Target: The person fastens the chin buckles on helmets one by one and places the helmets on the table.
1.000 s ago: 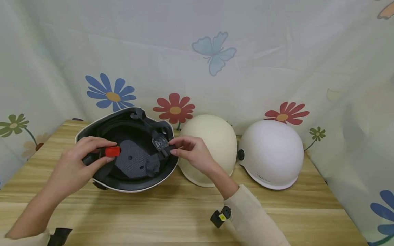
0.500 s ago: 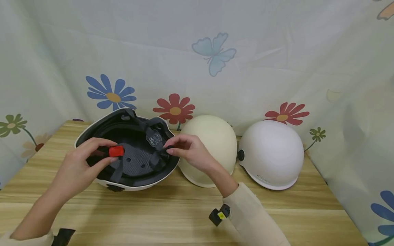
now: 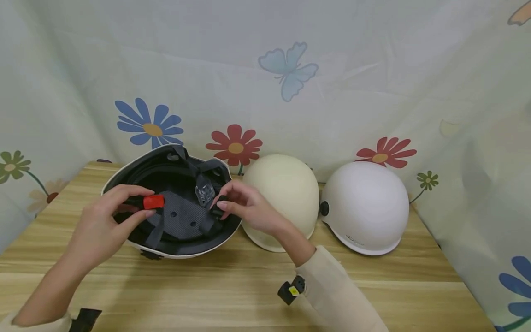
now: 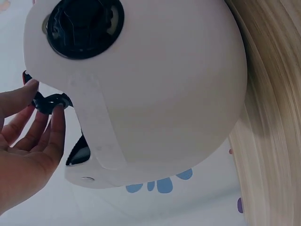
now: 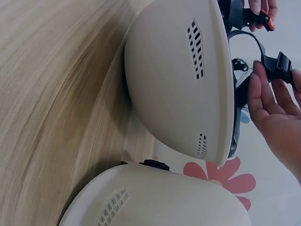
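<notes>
An upturned cream helmet (image 4: 174,89) sits on the table at the left, its black padded inside (image 3: 176,219) facing up and towards me. Over its left side my left hand (image 3: 99,226) pinches a red buckle (image 3: 154,201) on a black chin strap. My right hand (image 3: 257,210), at the helmet's right rim, grips the other strap's black buckle end (image 5: 278,67) between thumb and fingers. The two strap ends are apart. Between the hands, a clear plastic piece (image 3: 204,192) hangs on the right-hand strap. Fingers partly cover the right buckle in the head view.
A second cream helmet (image 3: 286,198) stands dome up just right of the first, close behind my right hand. Farther right is a white helmet (image 3: 367,203) with a black side knob (image 3: 324,209). The wooden table (image 3: 232,295) runs back to a flower-printed curtain (image 3: 340,92).
My right hand has shifted left with its strap end, and the clear piece has swung left too. My left hand moved slightly right, then back a little, still holding the red buckle.
</notes>
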### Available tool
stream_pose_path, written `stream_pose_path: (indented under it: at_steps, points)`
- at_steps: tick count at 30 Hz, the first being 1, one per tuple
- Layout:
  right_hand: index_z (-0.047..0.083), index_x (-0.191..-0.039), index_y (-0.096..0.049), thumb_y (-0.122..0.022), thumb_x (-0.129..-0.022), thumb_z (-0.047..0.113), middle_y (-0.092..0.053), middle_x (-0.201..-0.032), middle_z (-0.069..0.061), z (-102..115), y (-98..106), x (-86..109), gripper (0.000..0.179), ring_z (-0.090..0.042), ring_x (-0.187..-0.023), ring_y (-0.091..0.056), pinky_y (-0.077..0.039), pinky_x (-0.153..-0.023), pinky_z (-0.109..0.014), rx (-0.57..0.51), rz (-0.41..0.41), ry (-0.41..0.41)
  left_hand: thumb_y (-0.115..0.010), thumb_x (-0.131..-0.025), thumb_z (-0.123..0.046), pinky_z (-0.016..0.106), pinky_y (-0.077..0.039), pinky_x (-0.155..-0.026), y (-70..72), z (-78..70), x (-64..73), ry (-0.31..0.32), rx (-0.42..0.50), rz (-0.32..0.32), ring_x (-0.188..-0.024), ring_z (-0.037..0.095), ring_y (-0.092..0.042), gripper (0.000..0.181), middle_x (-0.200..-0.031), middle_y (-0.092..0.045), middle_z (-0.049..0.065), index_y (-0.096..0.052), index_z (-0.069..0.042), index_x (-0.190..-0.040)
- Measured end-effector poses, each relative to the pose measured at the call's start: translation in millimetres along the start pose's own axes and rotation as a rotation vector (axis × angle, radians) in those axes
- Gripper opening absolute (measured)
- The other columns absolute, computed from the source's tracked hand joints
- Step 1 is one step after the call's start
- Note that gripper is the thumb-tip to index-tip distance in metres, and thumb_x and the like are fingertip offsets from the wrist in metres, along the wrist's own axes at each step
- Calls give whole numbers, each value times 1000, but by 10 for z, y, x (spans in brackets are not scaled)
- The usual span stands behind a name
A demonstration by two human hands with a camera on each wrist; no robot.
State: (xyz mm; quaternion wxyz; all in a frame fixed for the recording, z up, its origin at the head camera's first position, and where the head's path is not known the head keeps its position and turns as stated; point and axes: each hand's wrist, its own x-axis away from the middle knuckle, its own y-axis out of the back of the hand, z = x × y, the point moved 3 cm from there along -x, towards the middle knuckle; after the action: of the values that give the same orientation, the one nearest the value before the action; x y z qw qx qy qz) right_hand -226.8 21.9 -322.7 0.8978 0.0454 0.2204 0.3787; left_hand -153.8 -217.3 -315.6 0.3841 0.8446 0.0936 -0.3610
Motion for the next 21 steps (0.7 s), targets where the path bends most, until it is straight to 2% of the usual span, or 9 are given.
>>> stream_pose_path:
  at_steps: [4,10,13,17,21]
  points:
    - [-7,-98,-46,-48,-90,-9,-56,-102,-29,-17,-47,-13,9,-18,-79,-59,-51,-73,-45,-38,39,-9,-76,-66,9,0,-38,-68,43,-10,5,28,5,-8,-80,-10,-47,42,-99,-59,8,-63,-3,-103]
    - [-6,-95,-43,-44,-90,-11,-55,-109,-34,2,-131,-45,7,-21,-95,-60,-49,-75,-52,-120,90,12,-76,-68,4,0,-34,-72,89,-28,4,65,-2,-30,-82,-14,-44,40,-100,-61,8,-64,-6,-104]
    - [-6,-95,-44,-45,-90,-11,-57,-104,-33,16,-173,-59,8,-21,-91,-61,-49,-73,-52,-111,99,12,-77,-67,3,0,-32,-74,85,-37,1,58,-32,-30,-84,-2,-49,41,-99,-61,9,-64,-6,-105]
    - [-6,-98,-49,-53,-87,-10,-61,-97,-27,12,-222,-65,13,-17,-81,-61,-49,-72,-50,-31,108,2,-78,-65,4,2,-33,-72,31,-31,12,25,-44,-9,-82,20,-53,42,-97,-61,13,-64,-4,-104]
    - [-6,-98,-55,-60,-83,-8,-62,-95,-21,-17,-263,-54,16,-14,-78,-59,-51,-72,-37,28,133,-27,-78,-65,5,4,-32,-74,-53,-31,28,5,-33,9,-84,25,-52,41,-98,-60,13,-63,-3,-102]
